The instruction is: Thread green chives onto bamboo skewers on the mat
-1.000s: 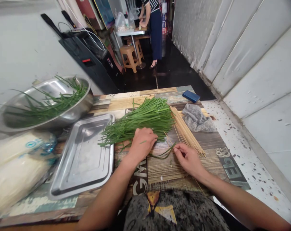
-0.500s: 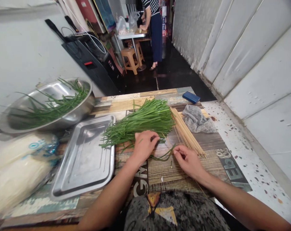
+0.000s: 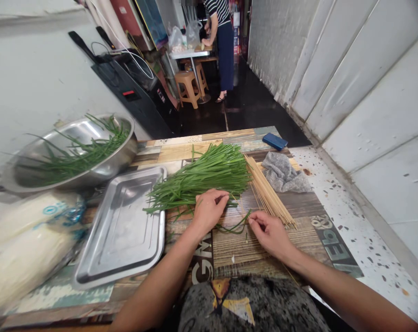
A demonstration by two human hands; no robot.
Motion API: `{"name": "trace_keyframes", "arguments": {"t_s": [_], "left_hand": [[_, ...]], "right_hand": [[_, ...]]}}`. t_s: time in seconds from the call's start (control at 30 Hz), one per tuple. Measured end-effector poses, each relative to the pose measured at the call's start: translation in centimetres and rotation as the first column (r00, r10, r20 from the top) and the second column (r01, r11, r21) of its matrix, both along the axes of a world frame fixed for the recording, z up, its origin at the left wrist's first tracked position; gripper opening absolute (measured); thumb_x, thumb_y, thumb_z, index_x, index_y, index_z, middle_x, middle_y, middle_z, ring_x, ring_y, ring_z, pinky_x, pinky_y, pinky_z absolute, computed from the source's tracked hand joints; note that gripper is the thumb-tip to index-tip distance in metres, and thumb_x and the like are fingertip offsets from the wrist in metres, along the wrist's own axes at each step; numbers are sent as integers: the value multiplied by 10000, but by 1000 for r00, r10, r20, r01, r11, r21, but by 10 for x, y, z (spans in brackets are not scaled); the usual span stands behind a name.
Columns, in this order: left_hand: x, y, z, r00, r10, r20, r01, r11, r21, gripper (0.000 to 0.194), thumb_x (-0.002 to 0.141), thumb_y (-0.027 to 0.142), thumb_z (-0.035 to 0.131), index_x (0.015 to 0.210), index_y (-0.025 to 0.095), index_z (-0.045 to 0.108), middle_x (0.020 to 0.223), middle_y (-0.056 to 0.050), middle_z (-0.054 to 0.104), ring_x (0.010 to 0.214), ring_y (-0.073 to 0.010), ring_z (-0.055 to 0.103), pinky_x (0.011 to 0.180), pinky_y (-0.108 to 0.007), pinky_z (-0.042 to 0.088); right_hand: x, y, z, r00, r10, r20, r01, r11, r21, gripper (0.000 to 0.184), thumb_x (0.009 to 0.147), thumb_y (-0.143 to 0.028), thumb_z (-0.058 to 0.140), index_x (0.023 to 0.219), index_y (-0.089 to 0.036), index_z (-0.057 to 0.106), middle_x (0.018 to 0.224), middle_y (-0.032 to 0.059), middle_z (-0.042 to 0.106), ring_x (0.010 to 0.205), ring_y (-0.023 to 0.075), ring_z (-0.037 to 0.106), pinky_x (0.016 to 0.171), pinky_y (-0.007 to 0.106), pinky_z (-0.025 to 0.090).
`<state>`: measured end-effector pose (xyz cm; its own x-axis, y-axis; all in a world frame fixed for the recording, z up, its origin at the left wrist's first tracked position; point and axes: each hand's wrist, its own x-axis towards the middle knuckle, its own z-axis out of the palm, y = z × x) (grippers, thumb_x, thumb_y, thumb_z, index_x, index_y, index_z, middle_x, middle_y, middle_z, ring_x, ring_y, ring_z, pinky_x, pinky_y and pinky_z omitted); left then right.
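Watching, I see the left hand (image 3: 211,208) curled by the green leaves (image 3: 204,173) piled at twelve o'clock and the right hand (image 3: 268,230) bunched near a loose leaf (image 3: 244,219), but can't tell what either holds, with thin sticks (image 3: 269,191) at one o'clock.

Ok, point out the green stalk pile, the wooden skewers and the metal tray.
Green stalk pile (image 3: 209,173), head view: middle.
Wooden skewers (image 3: 269,191), head view: middle of bundle.
Metal tray (image 3: 126,230), head view: bare bottom.
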<state>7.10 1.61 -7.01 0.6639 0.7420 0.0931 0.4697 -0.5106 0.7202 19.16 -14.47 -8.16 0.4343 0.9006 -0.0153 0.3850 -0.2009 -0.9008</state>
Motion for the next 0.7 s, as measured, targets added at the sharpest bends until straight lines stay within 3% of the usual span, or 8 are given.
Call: {"name": "trace_keyframes", "arguments": {"t_s": [0.7], "left_hand": [[1,-3,0,998,-3,62,4,1000,-1,142,835,232,606,870,233,744,881,-7,725,854,-151,640,827,-305,463]], "right_hand": [[1,-2,-2,998,22,53,-21,1000,-10,231,856,-311,426,726,-180,564,572,-29,482,514,107,420,516,228,307]]}}
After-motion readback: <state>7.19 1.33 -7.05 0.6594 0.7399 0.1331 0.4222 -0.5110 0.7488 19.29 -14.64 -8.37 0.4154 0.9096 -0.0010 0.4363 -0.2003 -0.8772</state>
